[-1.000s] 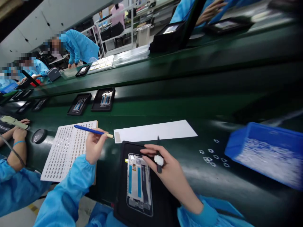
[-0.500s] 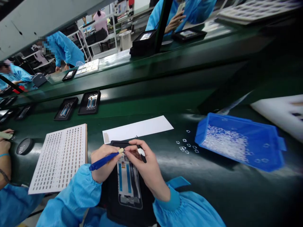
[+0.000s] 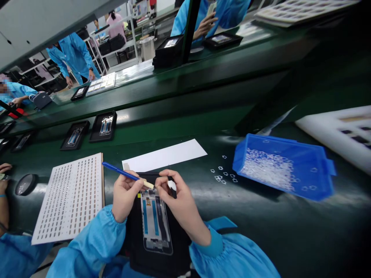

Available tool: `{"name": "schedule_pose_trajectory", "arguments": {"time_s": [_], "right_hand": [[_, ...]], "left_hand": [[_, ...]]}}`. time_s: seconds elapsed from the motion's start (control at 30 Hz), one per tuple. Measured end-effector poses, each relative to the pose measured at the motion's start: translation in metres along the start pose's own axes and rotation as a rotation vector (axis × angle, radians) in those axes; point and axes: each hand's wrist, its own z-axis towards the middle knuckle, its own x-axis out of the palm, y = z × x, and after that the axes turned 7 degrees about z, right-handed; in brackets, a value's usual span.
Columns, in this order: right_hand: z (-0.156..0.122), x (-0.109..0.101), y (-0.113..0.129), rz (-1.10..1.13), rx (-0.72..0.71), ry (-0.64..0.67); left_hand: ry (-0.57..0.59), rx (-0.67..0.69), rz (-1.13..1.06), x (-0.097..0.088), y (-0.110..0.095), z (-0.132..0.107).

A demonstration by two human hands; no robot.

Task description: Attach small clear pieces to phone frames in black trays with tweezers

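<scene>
My left hand (image 3: 126, 195) is closed around a slim blue pen-like tool (image 3: 117, 169). Its cream tip reaches the top end of a phone frame (image 3: 156, 235), and its blue end points up and left. In my right hand (image 3: 176, 193) is a black-and-white tool (image 3: 172, 188), pinched with its working end hidden by the fingers. Both hands' fingertips nearly meet over the frame's top edge; whether they pinch a small part there is too small to tell. Blue strips run along the frame, which lies in a black tray (image 3: 133, 247).
A blue bin (image 3: 307, 154) of small clear rings stands right, with several loose rings (image 3: 226, 173) beside it. A white strip (image 3: 165, 155) lies ahead. Left are a perforated white board (image 3: 68, 197) and a round black dish (image 3: 26, 184). Co-workers sit and stand around the bench.
The blue tool has swung in my left hand: its blue end pointed down-left and now points up-left. My left fingers have shifted their hold. My right hand stays nearly in place.
</scene>
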Motion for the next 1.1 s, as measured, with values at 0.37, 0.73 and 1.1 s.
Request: {"name": "schedule_pose_trajectory", "arguments": {"time_s": [0.37, 0.73, 1.1], "right_hand": [[-0.003, -0.121, -0.017, -1.190, -0.345, -0.073], [0.005, -0.040, -0.042, -0.750, -0.254, 0.208], [0.003, -0.043, -0.048, -0.696, -0.234, 0.188]], "left_hand": [[0.059, 0.311, 0.467, -0.020, 0.019, -0.006], [0.232, 0.414, 0.774, -0.008, 0.044, 0.008], [0.311, 0.468, 0.849, -0.005, 0.035, 0.012]]}}
